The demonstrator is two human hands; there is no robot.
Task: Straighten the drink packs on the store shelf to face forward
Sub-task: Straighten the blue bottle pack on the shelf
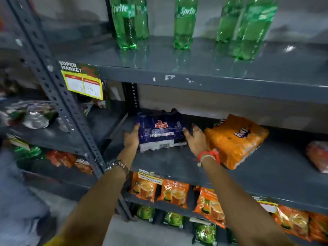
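A dark blue shrink-wrapped drink pack (159, 131) with a red logo lies on the middle grey shelf (177, 162), near its left end. My left hand (131, 137) presses against the pack's left side and my right hand (195, 139) against its right side. Both hands grip it between them. Just right of my right hand lies an orange drink pack (236, 139), turned at an angle with one corner toward the shelf's front edge. A reddish pack (317, 155) shows at the far right edge, partly cut off.
Several green Sprite bottles (184, 23) stand on the shelf above. Orange pouches (174, 193) and green pouches (205, 233) fill the lower shelves. A perforated grey upright (58, 96) with a yellow price tag (83, 85) stands left, with another cluttered rack beyond it.
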